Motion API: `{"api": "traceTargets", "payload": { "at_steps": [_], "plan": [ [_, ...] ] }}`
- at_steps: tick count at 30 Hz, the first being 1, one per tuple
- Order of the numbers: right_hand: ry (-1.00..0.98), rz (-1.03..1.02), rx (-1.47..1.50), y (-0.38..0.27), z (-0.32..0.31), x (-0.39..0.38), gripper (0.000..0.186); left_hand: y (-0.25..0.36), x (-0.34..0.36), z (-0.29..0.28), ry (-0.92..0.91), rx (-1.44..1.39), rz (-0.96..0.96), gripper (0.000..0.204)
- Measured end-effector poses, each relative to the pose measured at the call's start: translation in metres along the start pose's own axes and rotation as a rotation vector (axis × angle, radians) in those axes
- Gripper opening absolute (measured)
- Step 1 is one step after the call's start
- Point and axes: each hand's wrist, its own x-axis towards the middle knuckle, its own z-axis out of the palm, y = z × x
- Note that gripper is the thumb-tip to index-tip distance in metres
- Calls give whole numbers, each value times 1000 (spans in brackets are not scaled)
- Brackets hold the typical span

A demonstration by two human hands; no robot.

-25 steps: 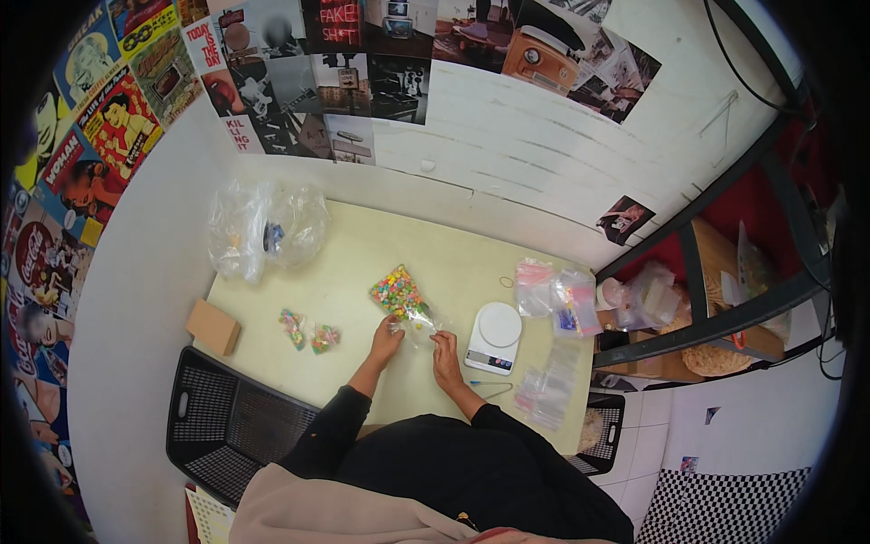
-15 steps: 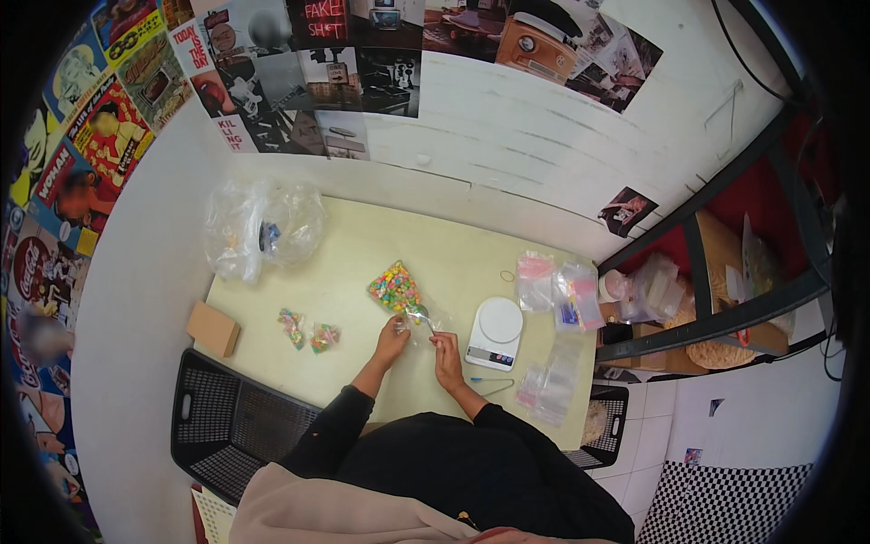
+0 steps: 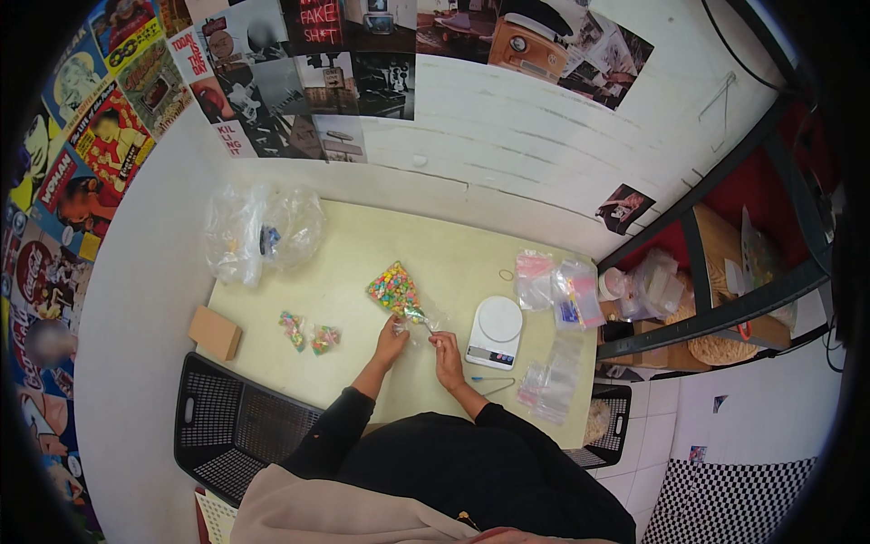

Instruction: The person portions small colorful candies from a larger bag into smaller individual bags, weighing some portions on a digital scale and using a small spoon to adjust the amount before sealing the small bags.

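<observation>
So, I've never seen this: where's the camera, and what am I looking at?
No robot here: just a person's two bare hands. A camera worn on the head looks down; its wide lens bends straight edges. The left hand holds the near end of a clear plastic bag of small multicoloured pieces; the right hand is at the same end, its grip unclear. On the pale yellow table are two small clear packets of colourful pieces, a white scale with a round top, and a brown rectangular box.

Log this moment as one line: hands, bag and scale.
left hand: holding clear end of bag | right hand: at same end | bag: colourful pieces at far end | scale: right of both hands
</observation>
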Motion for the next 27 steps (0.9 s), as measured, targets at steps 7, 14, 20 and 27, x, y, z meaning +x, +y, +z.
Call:
{"api": "traceTargets", "payload": {
  "at_steps": [7, 14, 20, 27],
  "plan": [
    [26, 145, 224, -3, -8, 2, 24, -5, 2, -2, -5, 66, 21, 65],
    [85, -3, 21, 0, -8, 6, 24, -5, 0, 2, 9, 62, 0, 63],
    [-34, 125, 168, -4, 0, -8, 26, -11, 2, -6, -8, 71, -21, 59],
    [82, 431, 513, 7, -8, -2, 31, 2, -8, -1, -5, 7, -51, 59]
  ]
}}
